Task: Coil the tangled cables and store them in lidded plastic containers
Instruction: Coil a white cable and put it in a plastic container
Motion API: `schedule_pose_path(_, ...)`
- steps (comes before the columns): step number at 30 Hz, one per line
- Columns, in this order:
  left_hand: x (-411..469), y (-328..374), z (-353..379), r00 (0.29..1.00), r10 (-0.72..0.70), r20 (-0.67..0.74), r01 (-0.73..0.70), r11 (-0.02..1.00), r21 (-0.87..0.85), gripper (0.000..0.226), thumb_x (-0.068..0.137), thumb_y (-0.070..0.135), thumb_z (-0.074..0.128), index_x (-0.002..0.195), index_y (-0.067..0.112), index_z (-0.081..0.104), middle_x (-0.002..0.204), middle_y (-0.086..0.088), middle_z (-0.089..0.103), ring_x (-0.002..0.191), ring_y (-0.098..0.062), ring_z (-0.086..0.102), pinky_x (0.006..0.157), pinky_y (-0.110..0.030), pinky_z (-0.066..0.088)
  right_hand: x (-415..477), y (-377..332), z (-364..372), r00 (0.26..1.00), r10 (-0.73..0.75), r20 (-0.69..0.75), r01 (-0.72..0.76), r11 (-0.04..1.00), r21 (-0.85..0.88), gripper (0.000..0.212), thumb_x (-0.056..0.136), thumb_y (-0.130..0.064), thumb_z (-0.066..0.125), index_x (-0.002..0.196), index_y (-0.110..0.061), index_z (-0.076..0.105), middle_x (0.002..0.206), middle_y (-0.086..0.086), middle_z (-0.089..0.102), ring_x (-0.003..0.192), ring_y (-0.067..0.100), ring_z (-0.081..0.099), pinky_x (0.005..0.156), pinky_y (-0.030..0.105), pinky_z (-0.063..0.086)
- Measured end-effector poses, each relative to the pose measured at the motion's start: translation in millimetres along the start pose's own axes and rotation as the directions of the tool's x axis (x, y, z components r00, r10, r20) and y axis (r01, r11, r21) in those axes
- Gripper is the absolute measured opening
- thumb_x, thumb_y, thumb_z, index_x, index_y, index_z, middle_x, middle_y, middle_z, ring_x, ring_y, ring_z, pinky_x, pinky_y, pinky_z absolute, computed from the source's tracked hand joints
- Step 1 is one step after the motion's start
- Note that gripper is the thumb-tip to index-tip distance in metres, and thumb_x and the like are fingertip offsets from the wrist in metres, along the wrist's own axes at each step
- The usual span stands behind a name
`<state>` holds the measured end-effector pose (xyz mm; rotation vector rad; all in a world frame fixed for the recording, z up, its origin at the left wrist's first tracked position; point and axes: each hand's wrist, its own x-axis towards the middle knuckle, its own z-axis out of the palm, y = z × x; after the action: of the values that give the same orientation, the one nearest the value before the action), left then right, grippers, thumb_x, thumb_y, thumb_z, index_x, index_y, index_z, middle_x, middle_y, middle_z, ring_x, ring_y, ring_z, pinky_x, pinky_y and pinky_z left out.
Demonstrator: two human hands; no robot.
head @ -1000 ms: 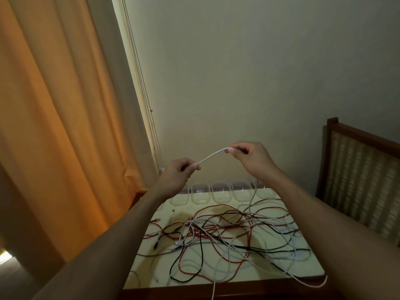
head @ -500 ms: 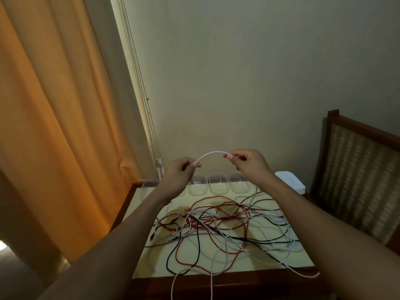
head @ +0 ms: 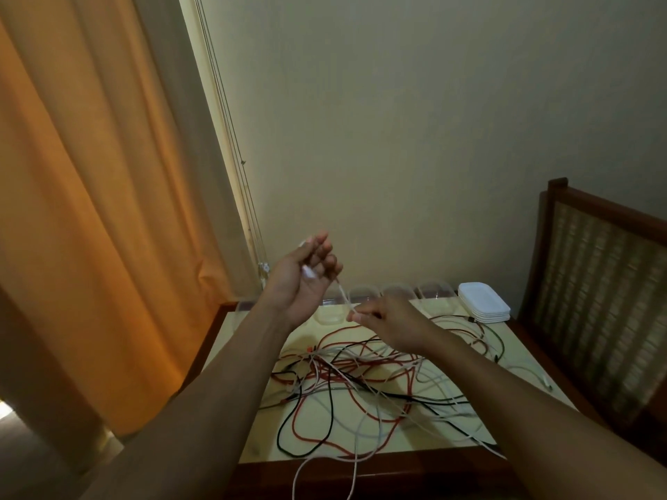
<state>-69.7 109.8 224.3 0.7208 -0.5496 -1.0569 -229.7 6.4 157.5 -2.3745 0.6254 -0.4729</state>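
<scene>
The white cable (head: 343, 297) is held as a short, nearly taut stretch between the two hands. It is pinched between the thumb and fingertips of the right hand (head: 391, 326), whose fingers (head: 362, 315) are closed tight on it. It is also laid across the palm of the left hand (head: 301, 283), where the fingers (head: 325, 252) are half curled round it and a white end shows above the palm.

The left hand is raised with its palm turned toward the camera, probably to serve as a form round which a first loop can be wound. The right hand is held lower, just above the desk (head: 415, 463), probably to feed and guide the slack.

From the right hand the cable is let down into the tangle (head: 361, 377) of red, black and white cables. This is spread over most of the desk, and some strands hang over the near edge. Nothing appears coiled yet.

Along the far edge a row of clear containers (head: 397, 292) is set out open. A stack of white lids (head: 483, 304) is placed just beside it on the right, ready for storing. A wooden chair (head: 595, 290) is seen at the right and an orange curtain (head: 90, 211) at the left.
</scene>
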Motion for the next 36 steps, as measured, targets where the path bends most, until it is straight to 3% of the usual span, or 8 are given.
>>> schedule_pose_path(5, 7, 7, 0, 0.999, 0.025, -0.043, -0.02, 0.992, 0.125, 0.039, 0.111, 0.04, 0.035, 0.09, 0.016, 0.059, 0.068, 0.002, 0.047, 0.06, -0.014, 0.047, 0.066, -0.03, 0.043, -9, 7, -7, 0.999, -0.003, -0.04, 0.003, 1.0, -0.019, 0.024, 0.104, -0.032, 0.055, 0.114, -0.026, 0.075, 0.056, -0.035, 0.055, 0.055, -0.009, 0.05, 0.054, 0.011, 0.034)
schedule_pose_path(10, 10, 7, -7, 0.997, -0.034, -0.073, 0.047, 0.982, 0.184, 0.035, 0.106, 0.027, 0.035, 0.072, 0.02, 0.042, 0.064, 0.002, 0.034, 0.06, -0.018, 0.03, 0.059, -0.033, 0.029, -13, 19, -14, 0.999, -0.001, -0.053, -0.001, 0.999, -0.033, 0.023, 0.103, -0.037, 0.056, 0.11, -0.03, 0.076, 0.059, -0.008, 0.051, 0.053, 0.003, 0.042, 0.056, 0.024, 0.031)
schedule_pose_path(15, 6, 9, -8, 0.999, 0.034, 0.042, -0.04, 0.985, 0.17, 0.032, 0.11, 0.022, 0.042, 0.11, 0.005, 0.069, 0.096, -0.007, 0.072, 0.093, -0.019, 0.069, 0.087, -0.032, 0.054, -21, 12, -22, 0.999, 0.003, -0.041, -0.004, 0.999, -0.042, 0.024, 0.105, -0.033, 0.052, 0.118, -0.029, 0.073, 0.064, -0.041, 0.056, 0.068, -0.017, 0.052, 0.058, 0.011, 0.031)
schedule_pose_path(19, 10, 20, -7, 0.979, 0.172, 0.11, -0.172, 0.985, -0.007, 0.032, 0.111, 0.016, 0.038, 0.132, 0.003, 0.058, 0.133, -0.012, 0.068, 0.128, -0.022, 0.062, 0.11, -0.035, 0.049, -30, 7, -12, 0.995, -0.041, -0.093, 0.042, 0.999, 0.004, 0.026, 0.106, -0.033, 0.049, 0.123, -0.034, 0.069, 0.059, -0.015, 0.053, 0.056, -0.002, 0.047, 0.057, 0.017, 0.033)
schedule_pose_path(27, 19, 28, -15, 0.954, 0.298, 0.034, -0.299, 0.954, 0.027, 0.027, 0.11, 0.016, 0.038, 0.125, 0.006, 0.059, 0.139, -0.012, 0.06, 0.13, -0.02, 0.058, 0.111, -0.032, 0.047, -43, -9, 3, 0.985, -0.134, -0.113, 0.139, 0.989, 0.043, 0.021, 0.105, -0.032, 0.051, 0.113, -0.03, 0.071, 0.059, -0.012, 0.052, 0.055, 0.003, 0.046, 0.055, 0.015, 0.034)
schedule_pose_path(29, 14, 21, -18, 0.932, 0.362, 0.015, -0.329, 0.827, 0.456, 0.025, 0.109, 0.019, 0.044, 0.123, 0.013, 0.065, 0.142, -0.003, 0.06, 0.132, -0.011, 0.056, 0.112, -0.03, 0.046, -43, -16, -2, 0.976, -0.19, -0.102, 0.192, 0.981, 0.007, 0.021, 0.104, -0.032, 0.053, 0.11, -0.03, 0.072, 0.065, -0.012, 0.059, 0.059, 0.005, 0.051, 0.057, 0.019, 0.038)
schedule_pose_path(31, 9, 12, -24, 0.903, 0.412, 0.124, -0.319, 0.447, 0.835, 0.028, 0.107, 0.022, 0.05, 0.128, 0.019, 0.068, 0.14, 0.01, 0.061, 0.13, 0.001, 0.052, 0.107, -0.021, 0.044, -40, -21, -13, 0.97, -0.224, -0.092, 0.22, 0.974, -0.052, 0.021, 0.104, -0.034, 0.054, 0.111, -0.031, 0.073, 0.072, -0.011, 0.064, 0.065, 0.006, 0.056, 0.059, 0.021, 0.041)
schedule_pose_path(36, 4, -2, -36, 0.948, 0.088, 0.307, -0.308, 0.004, 0.951, 0.029, 0.108, 0.028, 0.048, 0.116, 0.023, 0.075, 0.115, 0.002, 0.075, 0.107, -0.008, 0.067, 0.099, -0.037, 0.054, -24, -22, -66, 0.903, -0.315, -0.292, 0.281, 0.947, -0.153, 0.015, 0.096, -0.027, 0.068, 0.103, -0.021, 0.079, 0.081, -0.008, 0.073, 0.071, 0.008, 0.064, 0.065, 0.019, 0.047)
